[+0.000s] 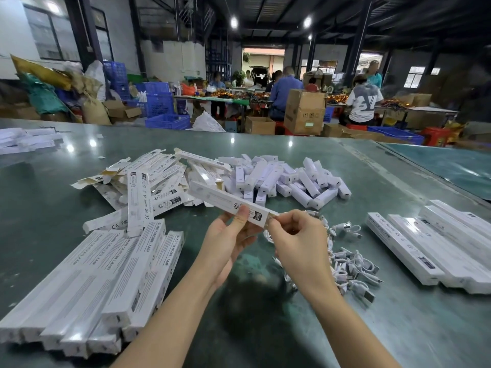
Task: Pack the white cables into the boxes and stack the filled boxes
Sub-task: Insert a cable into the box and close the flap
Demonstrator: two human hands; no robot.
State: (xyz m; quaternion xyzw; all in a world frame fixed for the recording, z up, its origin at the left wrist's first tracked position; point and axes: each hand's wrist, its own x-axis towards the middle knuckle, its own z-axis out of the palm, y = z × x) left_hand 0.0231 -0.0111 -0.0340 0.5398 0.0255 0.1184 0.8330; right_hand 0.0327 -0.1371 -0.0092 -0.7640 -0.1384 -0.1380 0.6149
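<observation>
A long white box (220, 199) is held above the green table, slanting up to the left. My left hand (231, 235) grips its near end from below, thumb on top. My right hand (295, 232) pinches the flap at that end of the box. Loose white cables (350, 266) lie in a heap on the table just right of my right hand. Stacked boxes (101, 282) lie at the lower left, and another row of boxes (435, 243) at the right.
A heap of flat, open boxes (148, 179) and a pile of short white lamp bars (289, 179) lie across the middle of the table (372, 328). More white boxes (26, 139) sit at the far left. People work at tables among cartons and blue crates behind.
</observation>
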